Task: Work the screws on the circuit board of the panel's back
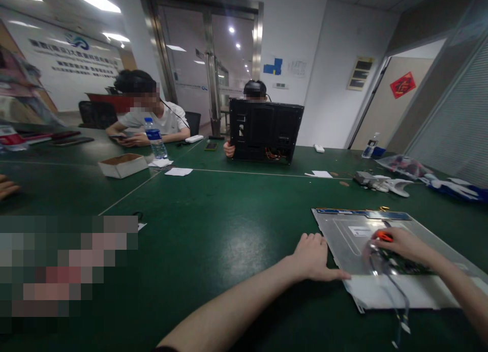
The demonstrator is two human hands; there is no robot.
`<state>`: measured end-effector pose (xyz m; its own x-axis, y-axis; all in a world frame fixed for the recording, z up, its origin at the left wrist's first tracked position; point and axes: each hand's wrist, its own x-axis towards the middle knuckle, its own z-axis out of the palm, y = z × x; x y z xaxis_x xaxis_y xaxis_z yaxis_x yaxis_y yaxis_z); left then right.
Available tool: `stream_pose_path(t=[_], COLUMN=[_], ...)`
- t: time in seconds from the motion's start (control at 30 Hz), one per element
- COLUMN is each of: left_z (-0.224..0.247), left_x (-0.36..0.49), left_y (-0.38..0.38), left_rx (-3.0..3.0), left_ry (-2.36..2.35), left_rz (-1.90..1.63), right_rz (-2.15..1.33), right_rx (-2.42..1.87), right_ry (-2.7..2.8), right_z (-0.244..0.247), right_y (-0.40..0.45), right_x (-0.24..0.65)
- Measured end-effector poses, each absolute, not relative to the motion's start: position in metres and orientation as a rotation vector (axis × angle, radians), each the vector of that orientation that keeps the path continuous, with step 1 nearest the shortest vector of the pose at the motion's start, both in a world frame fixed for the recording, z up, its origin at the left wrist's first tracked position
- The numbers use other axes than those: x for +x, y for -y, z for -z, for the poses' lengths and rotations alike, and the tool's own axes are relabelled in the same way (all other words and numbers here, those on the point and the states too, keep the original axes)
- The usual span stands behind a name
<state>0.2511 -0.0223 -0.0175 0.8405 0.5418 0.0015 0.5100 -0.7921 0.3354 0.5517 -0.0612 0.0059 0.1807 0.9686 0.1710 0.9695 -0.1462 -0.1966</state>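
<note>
A display panel [335, 235] lies back side up on the green table at my right. My left hand [313, 255] rests palm down against the panel's left edge, its thumb stretched out over the near-left corner and apart from the fingers. Over the panel's middle, my right hand [400, 242] is closed on an orange-handled tool, which looks like a screwdriver [383, 235]; its lower part is blurred. Beneath that hand and forearm is a partly hidden green circuit board [409, 265]. A dark cable [398, 288] runs from there over the panel's near edge, its connectors hanging toward me.
Across the table [236, 209], a person's hand holds a black monitor housing [267, 130] upright. Another person sits at the left behind a water bottle [154, 138] and a cardboard box [122, 166]. White gloves [389, 184] and a plastic bag [404, 166] lie beyond the panel.
</note>
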Motion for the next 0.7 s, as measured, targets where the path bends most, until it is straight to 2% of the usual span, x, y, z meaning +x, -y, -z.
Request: stream_pose_path(t=[0.1, 0.53, 0.7], left_z=[0.021, 0.027, 0.029], left_x=[0.254, 0.275, 0.284], left_y=[0.014, 0.016, 0.014], left_rx=[2.712, 2.711, 2.652], left_ry=[-0.700, -0.787, -0.813], left_rz=[-0.111, -0.141, -0.137], right_rz=[-0.218, -0.055, -0.152], right_rx=[-2.227, -2.299, -2.262], right_ry=[2.002, 1.972, 1.924], right_z=[-0.008, 0.000, 0.002], right_y=[0.071, 0.076, 0.100], right_x=[0.546, 0.539, 0.568])
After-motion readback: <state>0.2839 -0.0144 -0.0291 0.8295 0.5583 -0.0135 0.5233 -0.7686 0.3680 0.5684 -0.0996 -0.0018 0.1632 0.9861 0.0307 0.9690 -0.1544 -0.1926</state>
